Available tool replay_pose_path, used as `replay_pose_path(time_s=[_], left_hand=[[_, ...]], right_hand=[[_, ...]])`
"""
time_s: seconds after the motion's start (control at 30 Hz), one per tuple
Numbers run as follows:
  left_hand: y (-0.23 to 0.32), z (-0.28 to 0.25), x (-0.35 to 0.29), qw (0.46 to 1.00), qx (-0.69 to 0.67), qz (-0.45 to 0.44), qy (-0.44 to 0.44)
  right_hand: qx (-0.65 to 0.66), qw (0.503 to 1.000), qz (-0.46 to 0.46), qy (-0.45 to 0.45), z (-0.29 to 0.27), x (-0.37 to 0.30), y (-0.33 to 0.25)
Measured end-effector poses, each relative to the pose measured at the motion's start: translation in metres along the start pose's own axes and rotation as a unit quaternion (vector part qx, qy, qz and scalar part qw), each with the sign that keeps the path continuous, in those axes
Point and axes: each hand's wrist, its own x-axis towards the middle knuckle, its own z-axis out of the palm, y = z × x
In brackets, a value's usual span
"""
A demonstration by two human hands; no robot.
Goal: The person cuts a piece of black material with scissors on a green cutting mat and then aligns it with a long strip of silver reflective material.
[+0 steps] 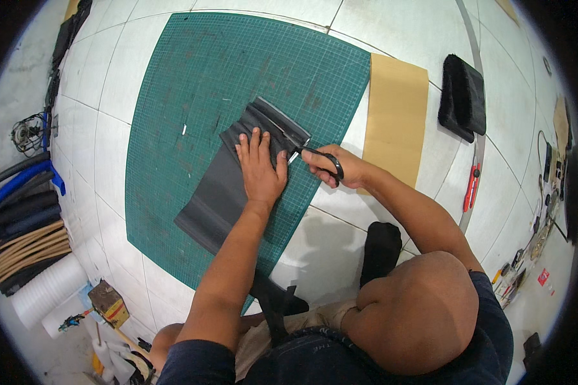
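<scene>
A dark grey sheet of smooth material (205, 202) lies slantwise on a large green cutting mat (186, 77). My left hand (261, 172) rests flat on it with the fingers stretched out, pressing it against the mat. Black-handled scissors (336, 165) are in my right hand (350, 168), with fingers wrapped round the loops. Their blades reach into the sheet near its far right end, along a strip (282, 119) at that end. Part of the blades is hidden by the material.
A tan card sheet (397, 115) lies right of the mat. Beyond it are a folded black furry piece (462, 96) and a red cutter knife (472, 185). Rolls of material (32, 250) and a white foam roll (48, 292) are at the left. My dark-socked foot (380, 250) is near the mat.
</scene>
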Motion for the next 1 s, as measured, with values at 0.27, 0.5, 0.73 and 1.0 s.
replay_pose_path(time_s=[0.27, 0.5, 0.73, 1.0], left_hand=[[0.002, -0.003, 0.004, 1.000, 0.003, -0.003, 0.006], [-0.001, 0.001, 0.000, 1.000, 0.002, 0.016, -0.004], [0.004, -0.003, 0.000, 1.000, -0.008, 0.008, -0.003], [0.018, -0.052, 0.017, 0.986, -0.142, 0.048, 0.077]], right_hand=[[-0.072, 0.996, -0.042, 0.014, 0.004, 0.003, -0.004], [-0.070, 0.995, -0.046, 0.050, 0.004, 0.004, -0.023], [-0.047, 0.990, -0.096, 0.091, 0.006, -0.035, -0.002], [0.010, 0.976, -0.086, 0.202, 0.009, -0.083, 0.049]])
